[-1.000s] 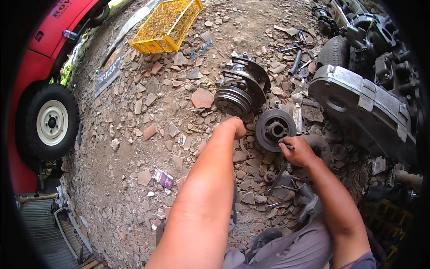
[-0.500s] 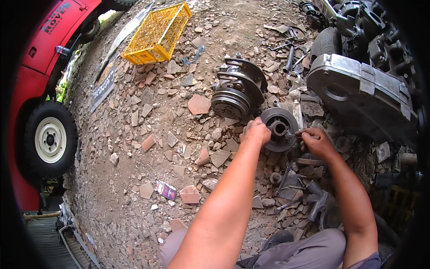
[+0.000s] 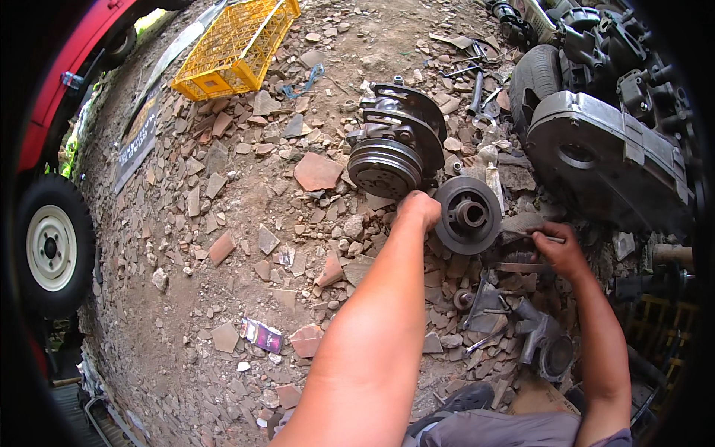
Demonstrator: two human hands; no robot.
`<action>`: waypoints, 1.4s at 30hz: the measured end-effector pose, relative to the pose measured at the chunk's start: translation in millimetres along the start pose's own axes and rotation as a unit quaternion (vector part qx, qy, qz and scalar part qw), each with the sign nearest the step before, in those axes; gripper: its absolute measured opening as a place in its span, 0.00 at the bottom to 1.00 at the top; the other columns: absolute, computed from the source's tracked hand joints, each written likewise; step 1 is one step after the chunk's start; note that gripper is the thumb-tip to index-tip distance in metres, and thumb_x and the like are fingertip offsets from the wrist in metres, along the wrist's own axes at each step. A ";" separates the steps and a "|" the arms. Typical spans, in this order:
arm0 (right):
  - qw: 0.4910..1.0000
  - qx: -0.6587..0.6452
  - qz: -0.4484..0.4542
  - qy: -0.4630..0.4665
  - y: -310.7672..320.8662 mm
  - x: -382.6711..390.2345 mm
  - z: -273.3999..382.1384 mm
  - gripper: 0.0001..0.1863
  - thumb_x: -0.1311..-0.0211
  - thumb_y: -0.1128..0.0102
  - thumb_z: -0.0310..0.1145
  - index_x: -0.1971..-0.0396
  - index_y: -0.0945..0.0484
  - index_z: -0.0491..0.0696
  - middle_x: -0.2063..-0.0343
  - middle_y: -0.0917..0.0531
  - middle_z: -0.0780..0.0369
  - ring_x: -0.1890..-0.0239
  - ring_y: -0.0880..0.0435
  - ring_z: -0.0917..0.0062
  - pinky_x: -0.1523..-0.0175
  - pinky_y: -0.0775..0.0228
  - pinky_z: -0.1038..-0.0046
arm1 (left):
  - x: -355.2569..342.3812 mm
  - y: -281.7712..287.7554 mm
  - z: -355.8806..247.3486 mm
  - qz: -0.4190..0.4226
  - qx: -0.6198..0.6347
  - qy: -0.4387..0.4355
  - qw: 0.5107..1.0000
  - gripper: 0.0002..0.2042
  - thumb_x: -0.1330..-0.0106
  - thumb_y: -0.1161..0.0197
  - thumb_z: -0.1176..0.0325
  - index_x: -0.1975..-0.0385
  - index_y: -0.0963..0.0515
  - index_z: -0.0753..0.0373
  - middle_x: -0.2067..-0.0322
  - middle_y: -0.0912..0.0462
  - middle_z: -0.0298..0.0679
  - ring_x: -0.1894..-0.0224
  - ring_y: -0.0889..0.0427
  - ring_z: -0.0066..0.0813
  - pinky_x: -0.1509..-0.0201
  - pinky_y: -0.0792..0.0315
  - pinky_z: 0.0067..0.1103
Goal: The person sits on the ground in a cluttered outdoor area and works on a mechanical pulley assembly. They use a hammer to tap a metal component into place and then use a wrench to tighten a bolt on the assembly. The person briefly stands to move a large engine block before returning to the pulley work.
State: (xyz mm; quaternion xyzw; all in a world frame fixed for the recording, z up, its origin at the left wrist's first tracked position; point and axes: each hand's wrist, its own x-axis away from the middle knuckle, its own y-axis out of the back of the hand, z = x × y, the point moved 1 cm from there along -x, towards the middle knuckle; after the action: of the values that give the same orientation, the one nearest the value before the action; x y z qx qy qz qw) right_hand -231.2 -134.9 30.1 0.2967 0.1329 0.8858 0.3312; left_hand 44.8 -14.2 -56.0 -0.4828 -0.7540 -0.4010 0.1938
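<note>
A dark grey grooved pulley [image 3: 450,231] with a hollow centre hub faces up, tilted, above the rubble. My left hand [image 3: 419,209] is closed on its left rim, fingertips partly hidden behind it. My right hand [image 3: 560,249] is closed around a slim metal-coloured tool [image 3: 553,239], to the right of the pulley and apart from it. The tool's working end is too small to make out. Just beyond my left hand sits a belt-driven compressor-like unit [image 3: 395,138] with a grooved pulley and a bracket.
Broken tile pieces and stones cover the ground. A large metal casing [image 3: 611,149], a tyre [image 3: 535,78] and engine parts crowd the right. Nearer lie a metal housing [image 3: 555,350] and small tools. A yellow crate [image 3: 223,56], a red vehicle's wheel [image 3: 51,247] and a small packet [image 3: 262,335] are left.
My right hand has drawn the slim tool away from the pulley, to the right and slightly nearer me. My left hand keeps its hold. The view has shifted a little.
</note>
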 end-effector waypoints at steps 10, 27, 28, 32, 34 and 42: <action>0.999 0.003 0.043 0.006 -21.0 8.0 6.2 0.12 0.37 0.42 0.33 0.59 0.19 0.41 0.75 0.18 0.66 0.76 0.21 0.85 0.67 0.29 0.79 | 12.3 5.1 0.6 -0.011 -0.122 -0.032 0.992 0.19 0.33 0.50 0.59 0.50 0.24 0.64 0.46 0.25 0.51 0.44 0.25 0.48 0.39 0.33 0.30; 0.989 -0.109 0.091 0.052 -41.9 -4.2 77.0 0.12 0.36 0.42 0.32 0.56 0.20 0.41 0.65 0.16 0.62 0.72 0.20 0.83 0.67 0.24 0.79 | -2.4 16.5 35.3 0.100 -0.129 -0.091 0.982 0.21 0.33 0.50 0.62 0.46 0.28 0.69 0.47 0.24 0.52 0.44 0.25 0.47 0.41 0.32 0.31; 0.986 -0.140 0.083 0.026 -53.2 -5.2 83.6 0.12 0.35 0.43 0.31 0.56 0.20 0.41 0.66 0.16 0.62 0.74 0.21 0.84 0.68 0.25 0.79 | -2.8 8.8 26.4 0.104 -0.124 -0.113 0.980 0.20 0.33 0.52 0.63 0.51 0.25 0.71 0.48 0.24 0.54 0.45 0.24 0.48 0.43 0.30 0.31; 0.988 0.125 -0.057 0.076 0.0 -35.8 44.4 0.13 0.36 0.43 0.35 0.60 0.20 0.41 0.69 0.17 0.63 0.79 0.23 0.84 0.72 0.30 0.80 | -2.4 -14.6 17.9 0.055 0.068 -0.046 0.995 0.23 0.32 0.51 0.60 0.43 0.30 0.70 0.42 0.28 0.55 0.38 0.30 0.46 0.35 0.38 0.29; 0.997 0.027 -0.058 0.049 2.4 -34.7 50.5 0.13 0.36 0.42 0.37 0.59 0.20 0.43 0.72 0.18 0.65 0.80 0.23 0.85 0.74 0.34 0.82 | -16.0 -19.4 24.8 0.025 0.100 -0.036 0.994 0.24 0.32 0.53 0.59 0.41 0.31 0.68 0.42 0.28 0.53 0.38 0.30 0.45 0.35 0.38 0.28; 0.995 -0.064 -0.065 0.031 -3.5 -43.6 80.3 0.10 0.39 0.39 0.36 0.62 0.21 0.46 0.78 0.22 0.68 0.81 0.29 0.88 0.77 0.41 0.84 | -9.2 -14.8 18.6 0.083 0.136 -0.094 0.983 0.18 0.37 0.45 0.64 0.49 0.24 0.65 0.51 0.21 0.55 0.46 0.22 0.43 0.43 0.31 0.30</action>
State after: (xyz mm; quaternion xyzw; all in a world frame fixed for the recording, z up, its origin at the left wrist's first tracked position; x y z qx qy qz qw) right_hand -153.7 -158.1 72.8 0.2381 0.1055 0.8778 0.4020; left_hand 37.7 -7.9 -79.7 -0.5481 -0.7737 -0.2304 0.2189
